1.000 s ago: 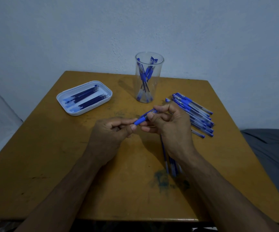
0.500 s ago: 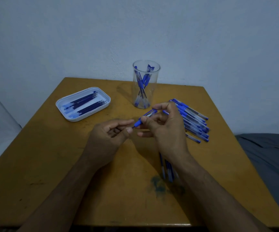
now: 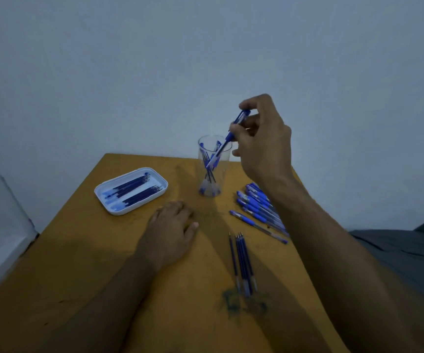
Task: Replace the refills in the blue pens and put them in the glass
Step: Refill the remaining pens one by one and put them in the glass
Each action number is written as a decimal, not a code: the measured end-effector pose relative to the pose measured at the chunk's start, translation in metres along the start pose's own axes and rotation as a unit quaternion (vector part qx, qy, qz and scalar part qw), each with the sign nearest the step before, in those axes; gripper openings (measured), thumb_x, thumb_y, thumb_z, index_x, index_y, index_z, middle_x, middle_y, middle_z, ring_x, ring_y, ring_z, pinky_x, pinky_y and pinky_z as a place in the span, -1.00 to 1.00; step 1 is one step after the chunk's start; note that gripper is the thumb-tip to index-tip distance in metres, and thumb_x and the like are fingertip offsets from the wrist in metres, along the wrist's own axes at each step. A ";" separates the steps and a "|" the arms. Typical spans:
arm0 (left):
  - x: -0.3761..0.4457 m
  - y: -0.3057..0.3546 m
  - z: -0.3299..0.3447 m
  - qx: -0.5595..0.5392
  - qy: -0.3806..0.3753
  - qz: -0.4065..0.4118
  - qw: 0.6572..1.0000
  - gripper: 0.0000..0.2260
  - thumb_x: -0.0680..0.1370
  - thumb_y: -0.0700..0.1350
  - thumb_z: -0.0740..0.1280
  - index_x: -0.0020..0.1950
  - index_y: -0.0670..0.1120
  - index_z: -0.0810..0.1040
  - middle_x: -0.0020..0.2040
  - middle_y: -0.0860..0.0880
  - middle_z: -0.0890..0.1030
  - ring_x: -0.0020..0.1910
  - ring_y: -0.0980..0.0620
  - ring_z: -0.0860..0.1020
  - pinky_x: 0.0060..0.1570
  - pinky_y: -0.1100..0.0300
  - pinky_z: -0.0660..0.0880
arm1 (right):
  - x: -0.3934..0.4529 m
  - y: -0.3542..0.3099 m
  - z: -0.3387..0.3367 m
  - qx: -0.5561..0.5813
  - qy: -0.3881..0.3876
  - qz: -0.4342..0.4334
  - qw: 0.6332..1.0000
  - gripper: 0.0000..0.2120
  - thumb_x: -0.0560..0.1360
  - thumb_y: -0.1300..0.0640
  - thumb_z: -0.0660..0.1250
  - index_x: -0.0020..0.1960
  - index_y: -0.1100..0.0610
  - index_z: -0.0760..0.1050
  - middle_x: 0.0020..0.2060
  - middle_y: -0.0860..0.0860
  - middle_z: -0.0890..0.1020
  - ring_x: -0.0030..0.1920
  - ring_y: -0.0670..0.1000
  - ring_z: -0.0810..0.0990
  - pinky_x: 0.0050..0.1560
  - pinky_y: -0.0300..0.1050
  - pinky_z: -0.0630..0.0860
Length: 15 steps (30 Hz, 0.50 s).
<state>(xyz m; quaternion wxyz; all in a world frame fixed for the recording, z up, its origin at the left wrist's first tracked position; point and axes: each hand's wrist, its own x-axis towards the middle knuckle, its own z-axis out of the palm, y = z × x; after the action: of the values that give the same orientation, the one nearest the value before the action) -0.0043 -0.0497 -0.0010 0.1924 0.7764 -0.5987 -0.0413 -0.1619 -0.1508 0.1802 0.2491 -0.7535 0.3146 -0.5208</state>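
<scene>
Above the glass [image 3: 214, 166] at the far side of the table [image 3: 78, 263], my right hand [image 3: 262, 138] pinches a blue pen [image 3: 227, 138] near its upper end, fingers and thumb closed round the barrel, and the pen slants down to the left with its lower end already past the rim, among the pens standing inside. My left hand [image 3: 171, 225] lies flat on the tabletop, fingers relaxed, holding nothing. I judge this to be the drop-in step for one refilled pen, with plenty still to do: a row of blue pens [image 3: 259, 210] waits just right of the glass, loose refills [image 3: 242, 263] lie nearer me, and more sit in the white tray [image 3: 109, 202] to the left. The risk I see is the slant. If I let go while the pen leans this hard, it may catch on the crossed pens inside and ride up, or lever against the rim and tip the narrow glass, which nothing steadies. Swinging my forearm back low could also sweep the row of pens beneath it off the table edge.
</scene>
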 end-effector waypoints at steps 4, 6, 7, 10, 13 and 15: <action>-0.003 0.004 0.000 0.022 -0.010 -0.001 1.000 -0.52 0.68 0.21 0.02 0.58 0.09 0.26 0.63 0.01 0.20 0.61 0.03 0.09 0.59 -0.01 0.01 | 0.034 0.005 0.007 -0.008 0.035 -0.024 0.999 -0.71 0.56 0.38 0.33 0.19 0.10 0.44 -0.12 0.08 0.63 -0.17 -0.06 0.67 -0.25 0.06 0.66; -0.003 0.005 -0.002 0.026 -0.010 -0.003 1.000 -0.51 0.68 0.21 0.01 0.58 0.09 0.25 0.63 0.01 0.20 0.61 0.03 0.09 0.59 0.00 0.01 | 0.044 0.011 0.015 -0.021 0.025 -0.023 0.999 -0.69 0.55 0.43 0.28 0.16 0.09 0.44 -0.10 0.10 0.60 -0.17 -0.05 0.65 -0.25 0.09 0.65; -0.003 0.005 -0.002 0.027 -0.012 -0.005 1.000 -0.51 0.68 0.21 0.01 0.58 0.09 0.25 0.63 0.01 0.19 0.61 0.03 0.08 0.59 0.01 0.01 | 0.047 0.014 0.020 -0.028 0.017 -0.023 0.999 -0.69 0.54 0.43 0.27 0.15 0.08 0.44 -0.11 0.10 0.59 -0.18 -0.03 0.65 -0.25 0.13 0.64; -0.002 0.004 -0.001 0.030 -0.014 -0.006 0.999 -0.51 0.68 0.21 0.00 0.58 0.10 0.25 0.63 0.02 0.19 0.62 0.03 0.08 0.59 0.00 0.02 | 0.051 0.026 0.037 -0.100 -0.017 -0.043 0.994 -0.77 0.55 0.37 0.30 0.12 0.11 0.46 -0.14 0.10 0.58 -0.17 0.09 0.61 -0.21 0.20 0.62; -0.002 0.004 0.000 0.028 -0.013 -0.008 0.999 -0.52 0.68 0.21 0.01 0.57 0.10 0.26 0.63 0.02 0.19 0.62 0.03 0.07 0.59 0.01 0.00 | 0.051 0.042 0.049 -0.179 -0.065 -0.059 0.980 -0.85 0.58 0.31 0.30 0.13 0.17 0.51 -0.10 0.14 0.59 -0.13 0.14 0.59 -0.14 0.20 0.61; -0.002 0.003 0.000 0.026 -0.011 -0.010 1.000 -0.52 0.68 0.21 0.02 0.57 0.10 0.28 0.63 0.03 0.19 0.62 0.04 0.07 0.59 0.02 -0.01 | 0.050 0.051 0.053 -0.198 -0.094 -0.044 0.975 -0.83 0.61 0.28 0.28 0.18 0.17 0.52 -0.09 0.15 0.63 -0.11 0.14 0.62 -0.10 0.20 0.62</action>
<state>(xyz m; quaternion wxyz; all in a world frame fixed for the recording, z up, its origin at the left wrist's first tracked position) -0.0080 -0.0484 0.0000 0.1653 0.7865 -0.5939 -0.0358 -0.1097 -0.2193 0.1576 0.1000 -0.8468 0.3529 -0.3852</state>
